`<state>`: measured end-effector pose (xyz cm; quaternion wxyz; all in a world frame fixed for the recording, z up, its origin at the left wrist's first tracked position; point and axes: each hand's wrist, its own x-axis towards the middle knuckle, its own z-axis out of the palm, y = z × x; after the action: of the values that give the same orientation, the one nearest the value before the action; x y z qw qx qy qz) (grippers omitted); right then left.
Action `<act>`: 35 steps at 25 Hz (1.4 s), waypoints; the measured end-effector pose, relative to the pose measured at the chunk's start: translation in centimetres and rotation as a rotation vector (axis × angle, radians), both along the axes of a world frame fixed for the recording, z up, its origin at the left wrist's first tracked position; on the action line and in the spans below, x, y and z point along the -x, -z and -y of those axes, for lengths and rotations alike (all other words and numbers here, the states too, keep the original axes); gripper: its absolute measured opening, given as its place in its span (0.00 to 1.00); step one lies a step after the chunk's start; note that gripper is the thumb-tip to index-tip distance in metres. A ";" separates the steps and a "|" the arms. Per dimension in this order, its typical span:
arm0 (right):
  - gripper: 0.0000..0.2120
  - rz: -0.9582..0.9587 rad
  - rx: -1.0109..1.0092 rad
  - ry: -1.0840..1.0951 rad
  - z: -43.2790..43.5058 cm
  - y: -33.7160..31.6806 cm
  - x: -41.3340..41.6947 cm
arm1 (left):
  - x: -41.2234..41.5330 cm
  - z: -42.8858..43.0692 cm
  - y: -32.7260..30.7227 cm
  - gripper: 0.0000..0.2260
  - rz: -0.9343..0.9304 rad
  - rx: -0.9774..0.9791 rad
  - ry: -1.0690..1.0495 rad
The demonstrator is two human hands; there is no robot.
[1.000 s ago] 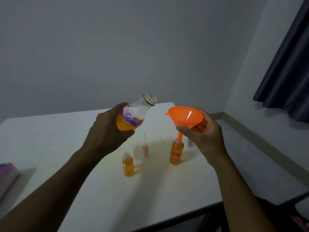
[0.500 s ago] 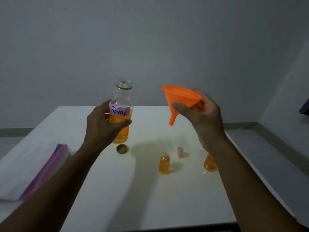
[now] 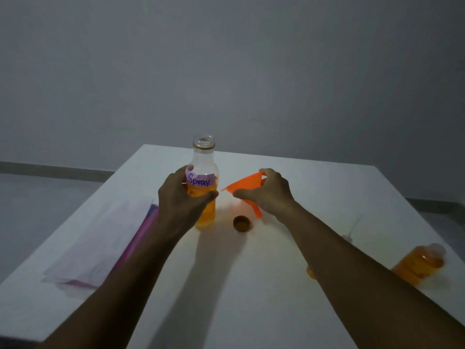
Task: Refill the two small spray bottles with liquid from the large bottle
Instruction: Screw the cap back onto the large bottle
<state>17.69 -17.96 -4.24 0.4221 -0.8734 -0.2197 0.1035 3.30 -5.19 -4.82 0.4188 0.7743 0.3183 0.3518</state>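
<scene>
The large clear bottle (image 3: pixel 204 170), labelled "Spray" and about half full of orange liquid, stands upright and uncapped on the white table (image 3: pixel 251 285). My left hand (image 3: pixel 180 200) is wrapped around its middle. My right hand (image 3: pixel 269 192) holds the orange funnel (image 3: pixel 245 187) tilted on its side just right of the bottle, spout pointing down toward the table. One small spray bottle (image 3: pixel 417 264) full of orange liquid sits at the right edge. The other small bottle (image 3: pixel 310 273) is mostly hidden behind my right forearm.
The large bottle's brown cap (image 3: pixel 242 223) lies on the table between my hands. A clear plastic bag with purple and pink contents (image 3: pixel 105 238) lies at the left. A spray pump with its thin tube (image 3: pixel 351 234) lies near the right forearm.
My left hand has lowered the large bottle onto the table. My right hand brought the funnel down and left, tipping it on its side. The view shifted left, so the small bottles are now at the right.
</scene>
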 end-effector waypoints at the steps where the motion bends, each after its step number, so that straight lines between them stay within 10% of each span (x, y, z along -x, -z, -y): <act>1: 0.49 0.010 0.041 0.001 0.0 0.4 -0.2 | -0.1 0.2 0.1 0.34 0.005 -0.008 0.008; 16: 0.55 0.089 0.150 0.021 -2.0 3.2 -0.1 | -0.3 -1.2 3.4 0.37 -0.041 0.065 0.114; 23: 0.11 0.387 -0.089 -0.014 2.4 3.1 4.5 | 1.6 -0.6 6.7 0.33 -0.081 0.145 0.192; 28: 0.16 0.426 0.274 -0.153 2.0 5.4 6.1 | 1.4 -0.8 6.9 0.33 -0.116 0.124 0.182; 35: 0.19 0.398 0.120 -0.133 1.1 2.5 5.8 | 1.3 -1.6 7.6 0.38 -0.104 0.151 0.200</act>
<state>11.91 -19.04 -6.77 0.3101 -0.8837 -0.3492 -0.0303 1.98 -3.56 -12.42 0.4917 0.7856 0.2865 0.2428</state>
